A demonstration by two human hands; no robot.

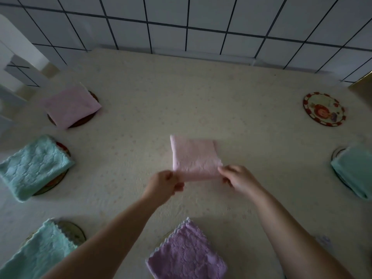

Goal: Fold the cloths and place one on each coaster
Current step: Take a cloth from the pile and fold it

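- Both bare forearms reached forward from the bottom edge over the desk (231,93), and the two hands met near its middle.
- The left hand (164,185) had its fingers curled and pinched the near left corner of the pink cloth (194,157).
- The right hand (238,178) pinched the near right corner of the same cloth, thumb on top.
- Around them, a folded pink cloth at far left (71,106) lay on a coaster, two teal cloths (34,166) (43,250) lay on coasters at left, a teal cloth at right (353,170) covered another, and a purple cloth (186,254) lay between the forearms.
- One patterned coaster (324,109) at far right was bare.
- A tiled wall (201,19) stood behind the desk.
- The held pink cloth was folded and stretched away from the hands, with its far edge on the desk.
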